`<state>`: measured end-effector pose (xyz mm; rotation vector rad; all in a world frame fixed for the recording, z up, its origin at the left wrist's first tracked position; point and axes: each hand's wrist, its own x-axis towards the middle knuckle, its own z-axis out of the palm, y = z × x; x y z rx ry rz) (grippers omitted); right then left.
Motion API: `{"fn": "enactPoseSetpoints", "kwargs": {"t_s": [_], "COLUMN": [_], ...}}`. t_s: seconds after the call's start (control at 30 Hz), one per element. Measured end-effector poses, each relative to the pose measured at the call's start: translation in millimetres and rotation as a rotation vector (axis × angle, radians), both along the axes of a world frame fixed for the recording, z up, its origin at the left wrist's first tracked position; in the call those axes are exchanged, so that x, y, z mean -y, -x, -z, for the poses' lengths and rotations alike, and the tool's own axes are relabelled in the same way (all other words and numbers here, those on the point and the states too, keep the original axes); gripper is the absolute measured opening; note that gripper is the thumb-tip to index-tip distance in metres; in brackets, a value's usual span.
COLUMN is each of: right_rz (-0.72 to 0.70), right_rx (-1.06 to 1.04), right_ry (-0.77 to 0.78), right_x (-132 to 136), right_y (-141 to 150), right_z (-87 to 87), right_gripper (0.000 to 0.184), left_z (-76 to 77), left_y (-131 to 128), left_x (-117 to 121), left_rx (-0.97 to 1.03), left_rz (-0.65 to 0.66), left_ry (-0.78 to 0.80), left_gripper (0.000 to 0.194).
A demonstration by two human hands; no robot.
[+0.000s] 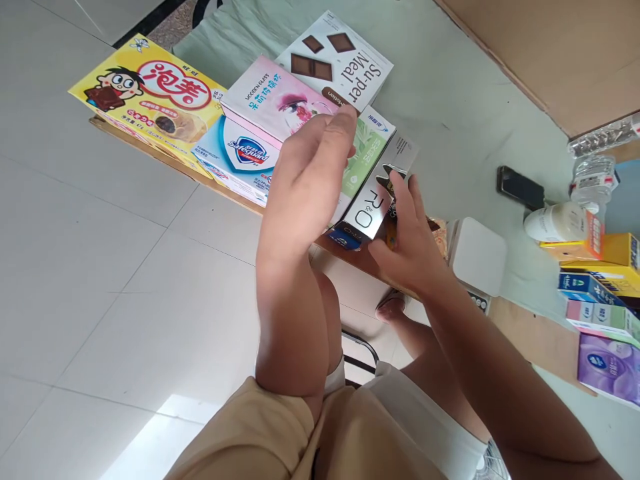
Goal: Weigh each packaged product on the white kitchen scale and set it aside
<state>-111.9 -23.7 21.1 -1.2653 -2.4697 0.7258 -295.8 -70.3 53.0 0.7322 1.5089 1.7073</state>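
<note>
Several product boxes lie side by side at the table's edge: a yellow snack box [150,100], a blue-and-white soap box [235,157], a pink box [270,97], a white chocolate "Su-per Meal" box [350,63], a pale green box [373,143] and a silver "R&O" box [380,200]. My left hand [310,173] reaches over the pink box's corner, fingers pressed together against the green box; its thumb is hidden. My right hand [410,243] grips the near end of the silver box, thumb on its top face.
A pale green cloth [450,100] covers the table. A black phone [520,188], a white square device [477,257], a water bottle [595,173], a white jar [555,223] and more boxes [600,293] lie at the right. Cardboard [550,47] lies beyond.
</note>
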Motion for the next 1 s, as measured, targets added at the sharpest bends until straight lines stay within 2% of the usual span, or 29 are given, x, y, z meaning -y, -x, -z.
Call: {"fn": "enactPoseSetpoints", "kwargs": {"t_s": [0.1, 0.2, 0.43, 0.6, 0.8, 0.9, 1.0], "right_rz": [-0.036, -0.007, -0.006, 0.001, 0.051, 0.065, 0.043], "right_rx": [-0.03, -0.013, -0.104, -0.117, -0.084, -0.082, -0.138], "right_ry": [0.031, 0.092, 0.119, 0.095, 0.12, 0.138, 0.073], "right_x": [17, 25, 22, 24, 26, 30, 37], "right_y": [-1, 2, 8, 8, 13, 14, 5], "right_z": [3.8, 8.4, 17.7, 19.8, 17.2, 13.0, 2.3], "right_gripper": [0.101, 0.102, 0.086, 0.084, 0.079, 0.081, 0.084], "left_z": [3.9, 2.7, -10.5, -6.2, 1.7, -3.9, -15.9], "left_y": [2, 2, -5, -5, -2, -5, -15], "left_x": [-1, -2, -1, -2, -4, -6, -8], "left_rx": [0.003, -0.006, -0.024, -0.045, -0.067, -0.04, 0.041], "left_rz": [0.011, -0.01, -0.013, -0.019, -0.018, -0.062, -0.153], "left_ry": [0.011, 0.024, 0.057, 0.045, 0.009, -0.014, -0.126], "left_gripper": [0.044, 0.04, 0.035, 0.034, 0.038, 0.031, 0.031]}}
